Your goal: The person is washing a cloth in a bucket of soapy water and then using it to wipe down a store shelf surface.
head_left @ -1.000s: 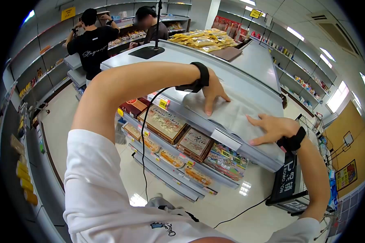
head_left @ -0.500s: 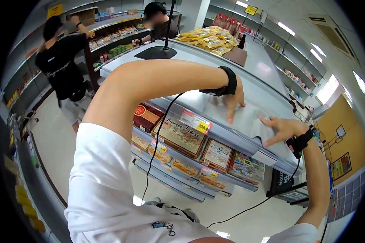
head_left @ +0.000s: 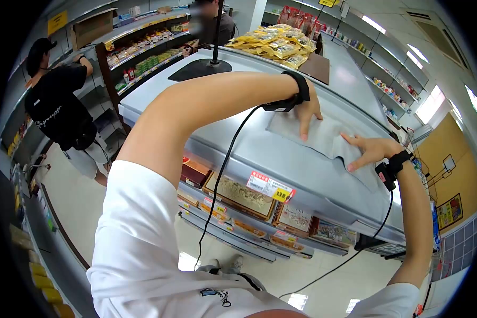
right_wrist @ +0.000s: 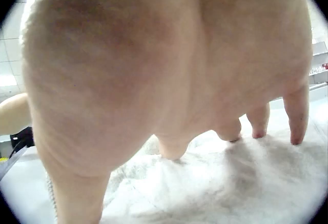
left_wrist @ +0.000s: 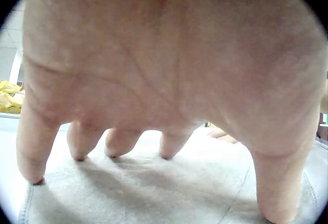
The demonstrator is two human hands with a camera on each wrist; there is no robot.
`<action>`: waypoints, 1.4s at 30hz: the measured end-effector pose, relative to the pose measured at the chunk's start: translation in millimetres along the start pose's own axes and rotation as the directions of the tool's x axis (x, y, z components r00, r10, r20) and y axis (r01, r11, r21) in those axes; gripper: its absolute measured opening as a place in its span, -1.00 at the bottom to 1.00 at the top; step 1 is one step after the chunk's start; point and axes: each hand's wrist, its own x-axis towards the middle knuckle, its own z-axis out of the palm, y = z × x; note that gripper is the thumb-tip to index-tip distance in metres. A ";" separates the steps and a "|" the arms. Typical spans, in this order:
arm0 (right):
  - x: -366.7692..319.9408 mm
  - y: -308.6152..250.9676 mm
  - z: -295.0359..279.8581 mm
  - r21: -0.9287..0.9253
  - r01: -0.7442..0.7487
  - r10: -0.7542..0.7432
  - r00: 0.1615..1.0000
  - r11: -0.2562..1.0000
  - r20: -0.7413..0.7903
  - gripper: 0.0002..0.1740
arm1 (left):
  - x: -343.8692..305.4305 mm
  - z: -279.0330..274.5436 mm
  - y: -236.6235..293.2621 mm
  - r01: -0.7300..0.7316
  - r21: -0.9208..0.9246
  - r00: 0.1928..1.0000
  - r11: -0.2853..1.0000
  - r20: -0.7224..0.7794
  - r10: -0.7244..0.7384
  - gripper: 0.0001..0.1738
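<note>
A pale grey cloth (head_left: 326, 132) with stitched edges lies on the grey shelf top (head_left: 259, 151), rumpled near the right hand. My left hand (head_left: 306, 110) presses on its far left part with fingers spread. In the left wrist view the fingertips and thumb (left_wrist: 279, 188) stand on the cloth, the palm arched above it. My right hand (head_left: 373, 150) is spread on the right part of the cloth, thumb toward the front edge. From the right wrist the fingers (right_wrist: 296, 116) come down onto creased fabric, the palm raised off it. Neither hand grips anything.
A black stand base (head_left: 200, 69) with a pole sits left on the shelf top. Yellow packets (head_left: 273, 45) are piled behind. Boxed games (head_left: 238, 196) fill the shelf below a price tag (head_left: 270, 185). Black cables hang from both wrists. Two people work at shelves on the left.
The cloth has shifted back from the shelf's front edge under both hands and is more rumpled between them. The head view has shifted. A person in black has moved left beside an open carton.
</note>
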 end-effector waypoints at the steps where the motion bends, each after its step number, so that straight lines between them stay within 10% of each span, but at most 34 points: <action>1: 7.3 3.9 -2.4 0.006 0.008 -0.008 1.000 1.000 0.000 0.41 | 6.0 -0.6 -7.8 0.007 -0.019 1.000 1.000 0.000 -0.007 0.51; 33: 89.0 64.5 -41.6 0.018 0.204 -0.193 0.951 0.979 -0.241 0.32 | 88.6 -35.6 -71.3 -0.049 0.002 0.985 0.999 0.164 0.048 0.49; 36: 95.3 66.3 -41.1 -0.036 0.330 -0.321 0.876 0.943 -0.360 0.23 | 85.8 -40.8 -70.5 -0.008 -0.003 0.998 1.000 0.064 0.008 0.41; 42: 112.7 45.8 -41.7 -0.173 0.111 -0.178 0.876 0.979 -0.449 0.19 | 65.7 -31.7 -84.1 0.031 -0.032 0.993 0.999 -0.110 -0.034 0.33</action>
